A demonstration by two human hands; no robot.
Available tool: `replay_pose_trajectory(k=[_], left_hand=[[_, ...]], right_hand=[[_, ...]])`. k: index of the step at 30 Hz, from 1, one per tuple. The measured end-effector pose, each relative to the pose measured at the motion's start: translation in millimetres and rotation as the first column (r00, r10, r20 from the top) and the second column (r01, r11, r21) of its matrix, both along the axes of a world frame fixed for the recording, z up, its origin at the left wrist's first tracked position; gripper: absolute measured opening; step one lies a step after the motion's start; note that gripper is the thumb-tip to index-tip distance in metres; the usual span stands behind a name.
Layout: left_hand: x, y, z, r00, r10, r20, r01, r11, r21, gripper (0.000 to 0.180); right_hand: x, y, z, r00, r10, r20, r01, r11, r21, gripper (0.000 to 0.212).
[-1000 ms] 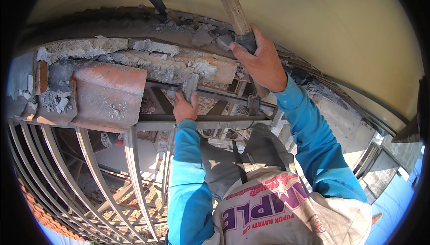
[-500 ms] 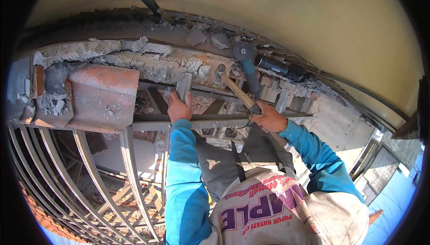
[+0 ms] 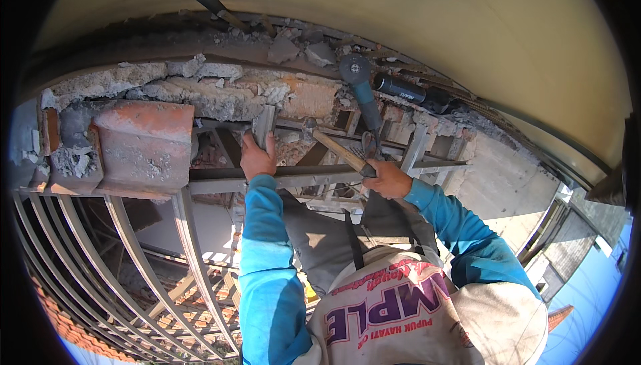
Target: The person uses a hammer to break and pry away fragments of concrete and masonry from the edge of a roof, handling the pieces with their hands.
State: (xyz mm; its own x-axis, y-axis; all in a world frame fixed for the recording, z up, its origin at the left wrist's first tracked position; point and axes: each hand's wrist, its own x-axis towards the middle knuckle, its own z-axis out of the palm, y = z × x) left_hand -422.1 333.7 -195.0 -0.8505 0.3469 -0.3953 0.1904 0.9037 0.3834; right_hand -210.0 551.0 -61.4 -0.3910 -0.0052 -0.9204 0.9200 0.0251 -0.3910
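Overhead, my left grip [image 3: 257,158] closes around a chisel [image 3: 264,124] set against broken masonry [image 3: 200,91], steadying it, while my right grip [image 3: 387,179] clasps the hammer [image 3: 334,148] handle beside it.

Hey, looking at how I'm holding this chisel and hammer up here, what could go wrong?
The left hand grips the chisel close under the crumbling concrete, so a glancing blow from the hammer in the right hand could strike the fingers. Loose chunks above may drop. The angle grinder lying on the ledge could be knocked off.
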Motion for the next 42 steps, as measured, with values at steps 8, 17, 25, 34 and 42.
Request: replay_pose_trajectory(k=[8, 17, 25, 34, 42], left_hand=[[1, 2, 1, 1.000, -0.003, -0.018, 0.004, 1.000, 0.029, 0.064], [5, 5, -7, 0.999, 0.016, -0.051, -0.014, 0.999, 0.037, 0.067], [4, 0, -14, 0.998, -0.017, -0.063, 0.015, 0.999, -0.031, 0.070], [5, 2, -10, 0.996, -0.022, -0.083, 0.024, 0.999, 0.028, 0.074], [4, -1, -24, 0.991, -0.016, -0.133, 0.025, 0.997, 0.072, 0.070]], right_hand=[[61, -65, -54, 0.457, -0.752, 0.475, 0.884, 0.325, -0.337, 0.030], [85, -116, -151, -0.278, -0.506, 0.817, 0.771, -0.625, -0.124, 0.037], [31, -112, -107, -0.050, -0.458, 0.887, 0.511, -0.775, -0.372, 0.030], [47, -143, -130, -0.342, -0.273, 0.899, 0.494, -0.866, -0.076, 0.026], [39, -107, -112, 0.004, -0.738, 0.675, 0.667, -0.501, -0.552, 0.024]])
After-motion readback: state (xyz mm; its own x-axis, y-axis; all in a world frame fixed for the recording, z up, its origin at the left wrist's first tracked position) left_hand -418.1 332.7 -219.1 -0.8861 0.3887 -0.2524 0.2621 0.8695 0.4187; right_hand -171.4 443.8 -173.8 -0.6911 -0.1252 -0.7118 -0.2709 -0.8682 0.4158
